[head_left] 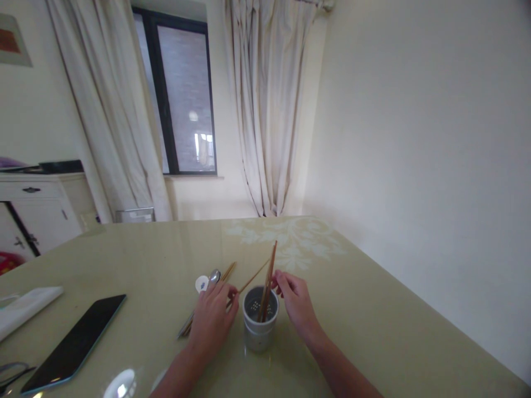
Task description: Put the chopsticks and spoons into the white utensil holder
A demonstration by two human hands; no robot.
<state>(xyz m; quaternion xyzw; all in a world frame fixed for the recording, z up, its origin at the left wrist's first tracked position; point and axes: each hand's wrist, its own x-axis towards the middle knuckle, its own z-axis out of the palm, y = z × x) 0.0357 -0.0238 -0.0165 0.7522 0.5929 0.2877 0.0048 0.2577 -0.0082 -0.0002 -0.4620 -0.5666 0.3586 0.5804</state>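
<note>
A light grey utensil cup (259, 337) with a perforated bottom stands on the table between my hands. Several brown chopsticks (272, 262) rise from it, tilted slightly right. My right hand (295, 298) is at the cup's right rim, thumb and fingers pinched against these chopsticks; its fingertips are partly hidden. Left of the cup, my left hand (215, 312) has a single thin chopstick (254, 277) between thumb and fingers, pointing up and right. Beneath and beyond that hand lie a metal spoon (214, 276), a white spoon (201, 284) and more chopsticks (229, 271), partly covered.
A black tablet (78, 342) lies on the table (373, 331) at left, with a white object (29, 307) beyond it. Scissors (14, 373) and a shiny white rounded object (120, 384) are near the front edge. A wall (435, 166) borders the table's right side.
</note>
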